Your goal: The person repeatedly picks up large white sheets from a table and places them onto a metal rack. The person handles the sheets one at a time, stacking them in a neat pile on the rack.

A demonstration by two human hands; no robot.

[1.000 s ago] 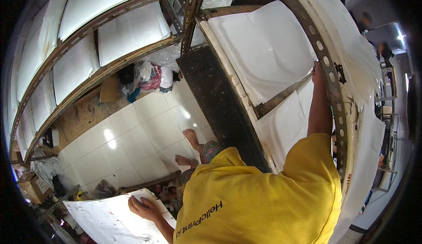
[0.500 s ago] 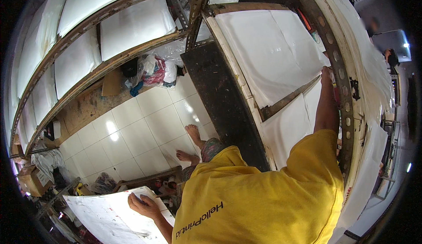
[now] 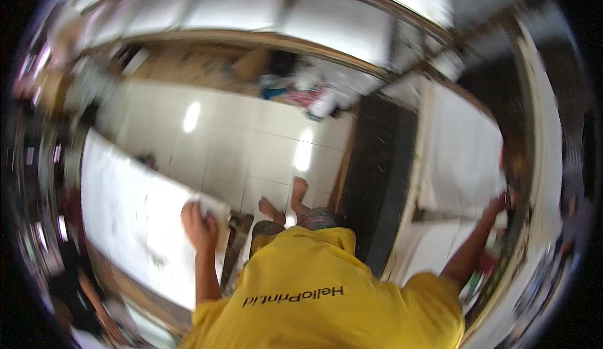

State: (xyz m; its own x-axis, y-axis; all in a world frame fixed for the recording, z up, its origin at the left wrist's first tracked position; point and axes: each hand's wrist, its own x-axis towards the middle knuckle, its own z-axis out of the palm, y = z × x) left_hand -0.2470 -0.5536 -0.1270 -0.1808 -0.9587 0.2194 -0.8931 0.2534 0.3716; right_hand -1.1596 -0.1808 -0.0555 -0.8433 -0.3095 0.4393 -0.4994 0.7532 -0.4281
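Note:
My left hand (image 3: 200, 226) rests at the near edge of a broad white-topped table (image 3: 135, 204). Its thumb and fingers look apart, though blur softens them. My right arm stretches out to the far side of a shelf on the right, which carries stacked white sheets (image 3: 465, 151). At the end of that arm, my right hand (image 3: 499, 203) is beside the shelf's outer frame. Motion smears its fingers, and whether it holds anything is not visible.
A long dark board (image 3: 380, 179) runs between the tiled floor (image 3: 251, 141) and the right shelf. Racks of white sheets (image 3: 239, 3) line the far side, with a heap of bags and cloth (image 3: 314, 94) below. Another person's arm (image 3: 94, 295) shows at lower left.
My view has swung, so the left table fills more of it and the racks have shifted right. My left hand stays at the table edge, my right arm still extends to the shelf.

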